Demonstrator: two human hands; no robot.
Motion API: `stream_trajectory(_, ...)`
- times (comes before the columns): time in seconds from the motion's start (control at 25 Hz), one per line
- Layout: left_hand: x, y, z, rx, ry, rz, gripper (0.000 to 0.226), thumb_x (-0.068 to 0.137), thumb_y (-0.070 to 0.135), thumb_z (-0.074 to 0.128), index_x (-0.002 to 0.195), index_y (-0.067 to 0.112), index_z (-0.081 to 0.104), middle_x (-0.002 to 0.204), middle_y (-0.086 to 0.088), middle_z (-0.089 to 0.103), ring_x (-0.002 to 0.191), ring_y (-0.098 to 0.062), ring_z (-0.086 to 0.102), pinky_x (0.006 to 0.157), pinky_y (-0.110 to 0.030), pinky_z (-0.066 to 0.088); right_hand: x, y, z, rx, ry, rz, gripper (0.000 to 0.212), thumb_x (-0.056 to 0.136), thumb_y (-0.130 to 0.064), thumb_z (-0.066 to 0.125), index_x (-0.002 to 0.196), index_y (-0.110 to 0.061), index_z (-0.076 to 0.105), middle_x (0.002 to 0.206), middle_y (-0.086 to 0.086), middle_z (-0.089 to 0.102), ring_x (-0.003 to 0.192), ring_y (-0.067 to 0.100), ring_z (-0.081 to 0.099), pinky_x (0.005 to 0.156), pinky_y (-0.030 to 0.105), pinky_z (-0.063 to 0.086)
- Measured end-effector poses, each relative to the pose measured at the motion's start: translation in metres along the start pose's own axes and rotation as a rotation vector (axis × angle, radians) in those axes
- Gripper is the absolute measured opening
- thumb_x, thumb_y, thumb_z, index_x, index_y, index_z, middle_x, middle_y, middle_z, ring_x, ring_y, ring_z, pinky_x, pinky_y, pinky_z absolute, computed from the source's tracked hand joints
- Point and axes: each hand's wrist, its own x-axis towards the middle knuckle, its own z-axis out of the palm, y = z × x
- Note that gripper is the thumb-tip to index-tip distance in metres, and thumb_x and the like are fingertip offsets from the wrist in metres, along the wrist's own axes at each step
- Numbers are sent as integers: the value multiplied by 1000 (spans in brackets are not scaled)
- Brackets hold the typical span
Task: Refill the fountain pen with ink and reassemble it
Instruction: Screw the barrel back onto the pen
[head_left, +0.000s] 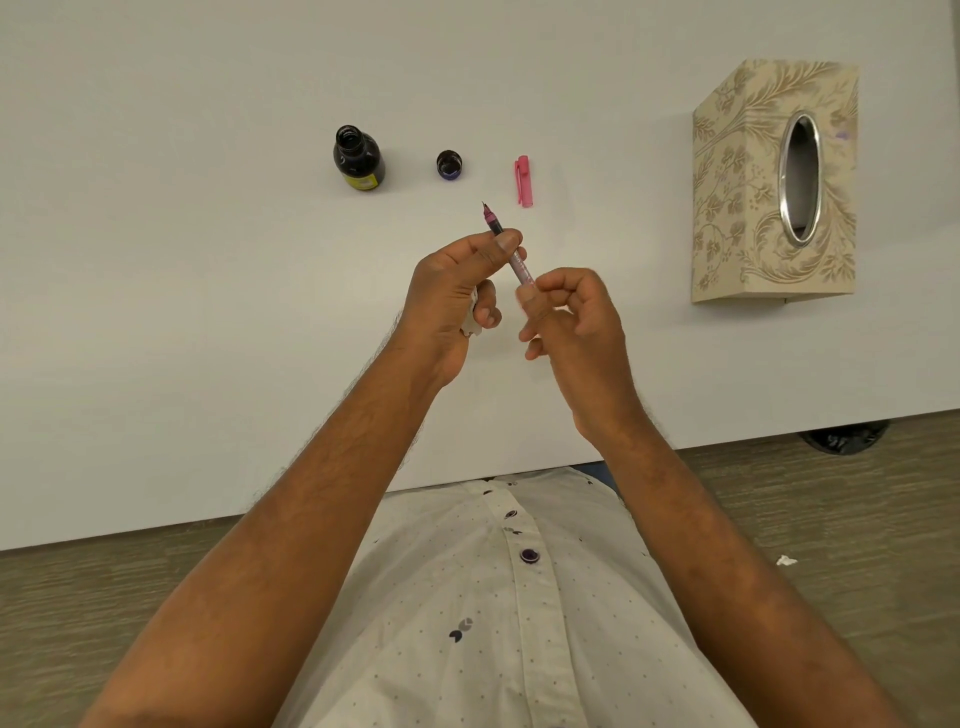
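A pink fountain pen (511, 254) is held above the white table (156, 260), nib pointing away from me. My left hand (457, 291) grips its front section between thumb and forefinger, with a scrap of white tissue tucked under its lower fingers. My right hand (571, 317) pinches the rear end of the pen's barrel. Farther back, an open dark ink bottle (358, 158) stands on the table, its round cap (449, 165) lying to the right of it. The pink pen cap (523, 181) lies right of that.
A patterned beige tissue box (774, 182) with an oval opening stands at the right of the table. The table's near edge runs just past my shirt. A small white scrap (785, 560) lies on the floor at the right, with a dark bin (844, 436) under the table edge.
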Motion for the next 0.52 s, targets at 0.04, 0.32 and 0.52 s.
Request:
stream_trajectory(0.04, 0, 0, 0, -2, 1, 0, 16, 92, 25, 73, 101, 13, 76, 98, 0, 76, 49, -14, 33, 52, -26, 39, 1, 1, 0, -31, 26, -44, 20, 98, -24, 70, 109, -12, 60, 94, 2, 68, 68, 13, 67, 60, 28, 57)
stream_trajectory(0.32, 3, 0, 1, 6, -43, 4, 11, 93, 23, 72, 89, 13, 74, 96, -2, 73, 49, -14, 33, 51, -26, 38, 4, 9, -5, -26, 25, -91, 11, 102, -17, 65, 105, -6, 65, 87, 4, 73, 65, 14, 68, 61, 31, 58)
stream_trajectory(0.52, 7, -2, 2, 60, -23, 7, 13, 92, 25, 74, 90, 13, 76, 96, -8, 71, 48, -14, 34, 52, -27, 38, 7, 15, -8, -136, 29, -127, 15, 102, -24, 64, 108, -10, 68, 92, 0, 74, 80, 12, 74, 71, 29, 60)
